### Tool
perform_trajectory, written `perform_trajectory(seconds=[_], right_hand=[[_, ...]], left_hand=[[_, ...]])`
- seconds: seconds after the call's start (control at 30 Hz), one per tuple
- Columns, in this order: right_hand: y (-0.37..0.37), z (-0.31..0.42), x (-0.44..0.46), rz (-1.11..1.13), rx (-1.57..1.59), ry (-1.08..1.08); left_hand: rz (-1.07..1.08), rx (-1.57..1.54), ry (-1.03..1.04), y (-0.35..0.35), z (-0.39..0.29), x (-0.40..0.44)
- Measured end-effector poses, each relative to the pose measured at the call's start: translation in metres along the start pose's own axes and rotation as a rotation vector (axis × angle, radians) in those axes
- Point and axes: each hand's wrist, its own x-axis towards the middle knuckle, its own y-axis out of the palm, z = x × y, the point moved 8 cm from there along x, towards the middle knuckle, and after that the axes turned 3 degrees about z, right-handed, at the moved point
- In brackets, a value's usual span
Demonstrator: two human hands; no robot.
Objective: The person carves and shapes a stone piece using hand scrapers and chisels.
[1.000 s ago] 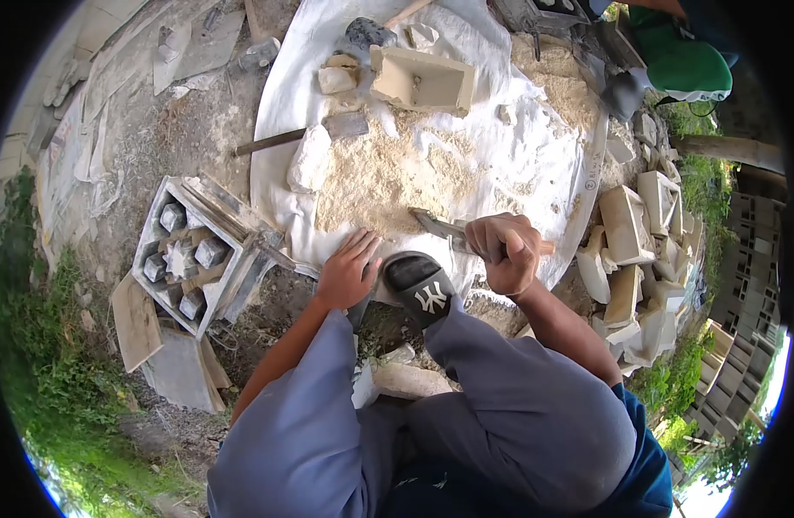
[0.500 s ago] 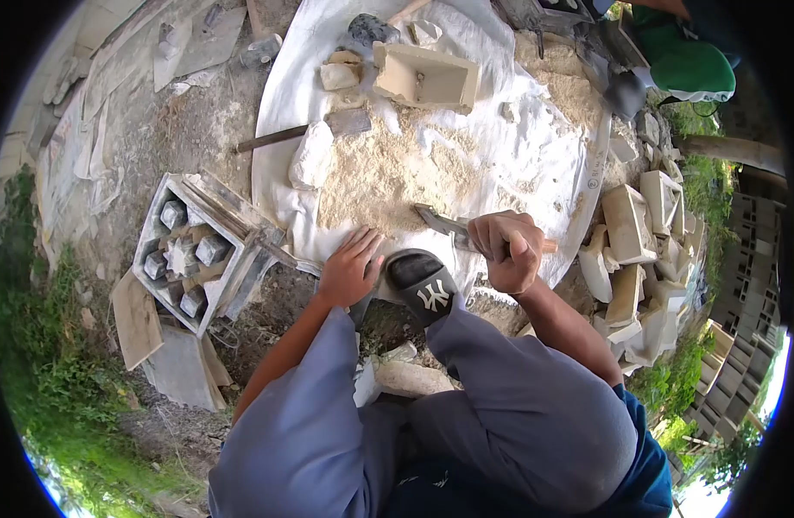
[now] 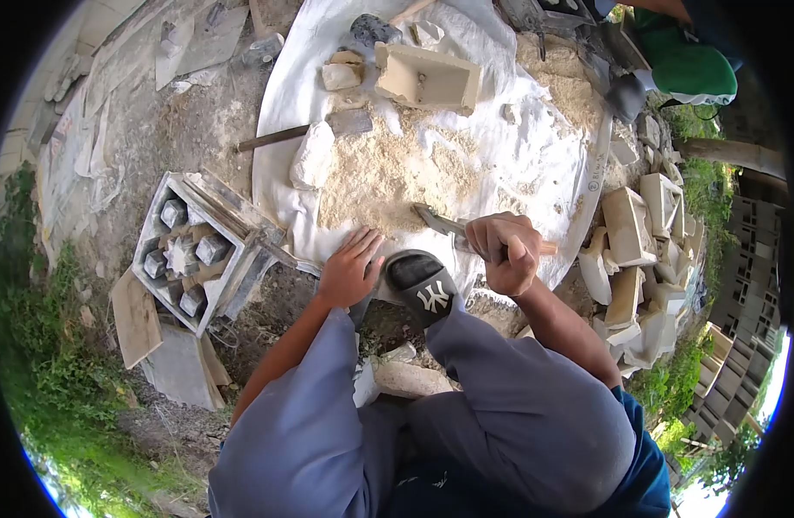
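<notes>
My right hand (image 3: 505,250) is wrapped round a wooden-handled tool with a dark metal blade (image 3: 440,223). Its handle end sticks out to the right of the fist, and its tip touches crumbled pale stone (image 3: 388,177) on a white sheet (image 3: 280,104). At the near edge of the sheet lies my left hand (image 3: 352,263), palm down and fingers stretched out, with nothing in it. Beside that hand is a black sandal (image 3: 423,285) on my foot. A pale stone lump (image 3: 313,155) and a tool with a dark handle (image 3: 280,138) rest left of the crumbled stone.
A hollow pale block (image 3: 427,78) and stone pieces (image 3: 342,76) lie at the sheet's far end. To the left stands a patterned mould (image 3: 185,250) with boards (image 3: 181,367). Broken blocks (image 3: 630,224) are piled on the right. Another person (image 3: 690,60) is at upper right.
The bladed tool and my right hand are almost where they were, shifted very slightly left. My left hand stays flat on the sheet.
</notes>
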Motion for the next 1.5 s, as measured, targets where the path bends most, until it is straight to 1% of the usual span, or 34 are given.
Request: perform_trajectory(seconds=[0.03, 0.17, 0.2, 0.27, 0.3, 0.37, 0.43, 0.53, 0.57, 0.63, 0.7, 0.8, 0.83, 0.93, 1.0, 1.07, 1.17, 1.23, 1.27, 1.3, 1.37, 1.43, 1.47, 1.5], right_hand=[[0.000, 0.001, 0.005, 0.057, 0.028, 0.011], [0.006, 0.025, 0.010, 0.097, 0.050, 0.035], [0.007, 0.016, 0.004, 0.095, 0.053, 0.041], [0.001, -0.003, -0.006, 0.048, 0.029, -0.034], [0.001, 0.002, 0.002, 0.051, 0.014, 0.004], [0.002, 0.022, 0.007, 0.037, 0.044, 0.030], [0.002, 0.027, 0.007, 0.027, 0.074, 0.031], [0.002, 0.006, 0.003, 0.013, 0.029, 0.011], [-0.004, 0.001, 0.002, 0.004, 0.057, 0.068], [-0.003, 0.021, 0.008, -0.015, 0.079, 0.071], [0.001, 0.026, 0.009, -0.013, 0.086, 0.021], [0.006, 0.006, 0.006, -0.020, 0.015, -0.016], [0.004, 0.006, 0.009, -0.042, 0.083, 0.022], [0.003, 0.029, 0.009, -0.060, 0.105, 0.037], [0.000, 0.020, 0.002, -0.072, 0.091, 0.023], [-0.004, 0.000, -0.002, -0.036, 0.028, 0.070], [-0.011, 0.020, 0.004, -0.098, 0.125, 0.107], [-0.013, 0.009, 0.003, -0.089, 0.097, 0.118], [-0.017, -0.003, -0.004, -0.084, 0.062, 0.006], [-0.020, -0.004, 0.000, -0.111, 0.084, 0.086], [-0.023, 0.005, 0.003, -0.139, 0.110, 0.169], [-0.018, 0.021, 0.005, -0.091, 0.122, 0.096], [-0.016, 0.013, -0.001, -0.095, 0.124, 0.102], [-0.011, 0.006, -0.001, -0.091, 0.065, 0.063]], left_hand=[[0.001, 0.008, 0.009, 0.002, 0.002, -0.001], [0.002, 0.018, 0.010, 0.001, 0.001, -0.001], [0.007, 0.015, 0.006, 0.000, 0.000, -0.004], [0.014, -0.002, -0.009, -0.001, -0.001, 0.000], [0.000, 0.000, -0.008, -0.002, 0.000, 0.006], [0.022, 0.001, 0.011, 0.001, 0.000, 0.000], [0.026, 0.010, 0.011, 0.000, 0.002, 0.000], [0.022, 0.010, 0.015, 0.001, 0.001, -0.002], [0.021, 0.013, 0.013, 0.003, 0.003, 0.000], [0.028, 0.009, 0.013, 0.004, 0.000, -0.002], [0.023, 0.009, 0.016, 0.001, 0.000, -0.003], [0.010, -0.003, 0.010, 0.000, 0.002, 0.004], [-0.008, -0.001, 0.019, 0.000, 0.002, 0.006], [0.021, 0.003, 0.023, 0.000, 0.000, -0.001], [0.022, 0.006, 0.019, -0.001, -0.001, -0.002], [0.020, 0.020, 0.020, 0.001, 0.001, 0.000], [0.021, -0.019, 0.000, -0.001, -0.001, 0.000], [0.023, -0.007, -0.008, -0.001, 0.000, -0.002], [0.023, 0.002, -0.007, -0.001, 0.000, -0.001], [0.014, 0.003, -0.004, -0.001, 0.000, 0.001], [0.004, 0.015, 0.027, 0.001, 0.001, -0.001], [0.015, 0.018, 0.018, 0.002, 0.002, 0.000], [0.018, 0.017, 0.008, 0.002, 0.001, -0.002], [0.018, 0.016, 0.007, 0.002, 0.000, -0.004]])
